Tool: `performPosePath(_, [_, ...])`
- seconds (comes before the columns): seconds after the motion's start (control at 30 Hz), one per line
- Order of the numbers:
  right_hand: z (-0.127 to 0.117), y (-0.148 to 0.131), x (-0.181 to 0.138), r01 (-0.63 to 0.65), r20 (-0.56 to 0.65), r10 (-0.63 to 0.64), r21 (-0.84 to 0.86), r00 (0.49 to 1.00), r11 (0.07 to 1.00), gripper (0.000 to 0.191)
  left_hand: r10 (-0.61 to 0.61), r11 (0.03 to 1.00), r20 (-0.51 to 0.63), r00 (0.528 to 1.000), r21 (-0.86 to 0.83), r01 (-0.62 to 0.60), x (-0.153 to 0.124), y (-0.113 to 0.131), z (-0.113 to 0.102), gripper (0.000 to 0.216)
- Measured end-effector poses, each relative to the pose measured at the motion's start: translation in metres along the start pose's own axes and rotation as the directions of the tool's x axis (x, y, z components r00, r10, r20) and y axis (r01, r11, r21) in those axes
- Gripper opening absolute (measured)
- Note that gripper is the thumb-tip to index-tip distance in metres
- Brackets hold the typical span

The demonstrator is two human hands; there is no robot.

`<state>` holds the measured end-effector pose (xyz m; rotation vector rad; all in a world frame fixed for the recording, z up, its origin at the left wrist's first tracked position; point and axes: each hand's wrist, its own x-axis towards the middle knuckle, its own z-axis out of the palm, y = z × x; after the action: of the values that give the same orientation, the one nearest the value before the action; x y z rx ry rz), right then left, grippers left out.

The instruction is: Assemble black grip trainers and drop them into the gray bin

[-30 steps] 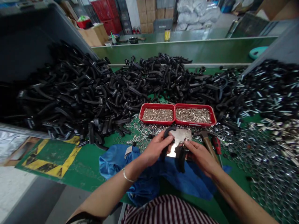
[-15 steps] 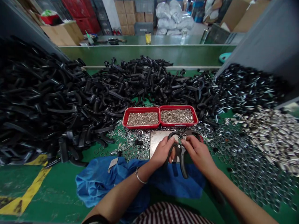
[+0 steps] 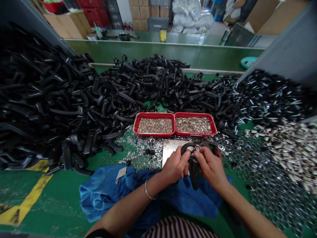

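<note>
My left hand is closed around a black curved handle piece, which hangs down over the blue cloth. Its upper curve arches above my left thumb. The thumb and fingers of my right hand pinch a shiny metal ring against the top of this piece. How the ring sits on the piece is hidden by my fingertips. Beneath both hands lies a flat metal plate. A hammer-like tool with a red part rests just behind my right hand.
Two red trays of small metal pins and bits stand behind the plate. Black handle pieces are heaped left and behind. Loose rings and metal sleeves spread at right. A blue cloth lies in front.
The black piece has turned in my hands; its two spread arms showed before, now mainly one hangs down. My left thumb has moved up toward the ring. The view has shifted slightly.
</note>
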<state>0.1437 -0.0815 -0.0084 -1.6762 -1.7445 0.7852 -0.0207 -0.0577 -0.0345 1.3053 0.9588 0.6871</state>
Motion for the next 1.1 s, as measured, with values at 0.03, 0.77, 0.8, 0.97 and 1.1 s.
performPosePath(0.03, [-0.001, -0.002, -0.001, -0.015, 0.018, 0.015, 0.025, 1.0, 1.0, 0.027, 0.008, 0.999, 0.004, 1.0, 0.051, -0.008, -0.001, 0.001, -0.002, 0.045])
performPosePath(0.77, [-0.004, -0.008, 0.024, 0.09, 0.397, -0.047, -0.089, 0.917, 0.992, 0.031, -0.155, 0.615, 0.354, 0.922, 0.765, -0.19, -0.007, 0.033, -0.061, 0.06])
performPosePath(0.8, [-0.009, -0.001, 0.041, 0.17, 0.299, -0.117, -0.156, 0.947, 0.973, 0.03, -0.16, 0.53, 0.307, 0.938, 0.828, -0.181, 0.0, 0.033, -0.062, 0.06])
performPosePath(0.97, [-0.037, 0.034, 0.121, 0.313, 0.058, -0.335, -0.533, 0.94, 0.786, 0.023, -0.05, 0.162, 0.267, 0.962, 0.953, -0.256, 0.032, 0.056, -0.063, 0.048])
performPosePath(1.1, [-0.032, 0.043, 0.156, 0.288, 0.088, -0.317, -0.687, 0.944, 0.667, 0.022, 0.192, 0.065, 0.267, 0.944, 0.957, -0.283, 0.081, 0.077, -0.057, 0.032])
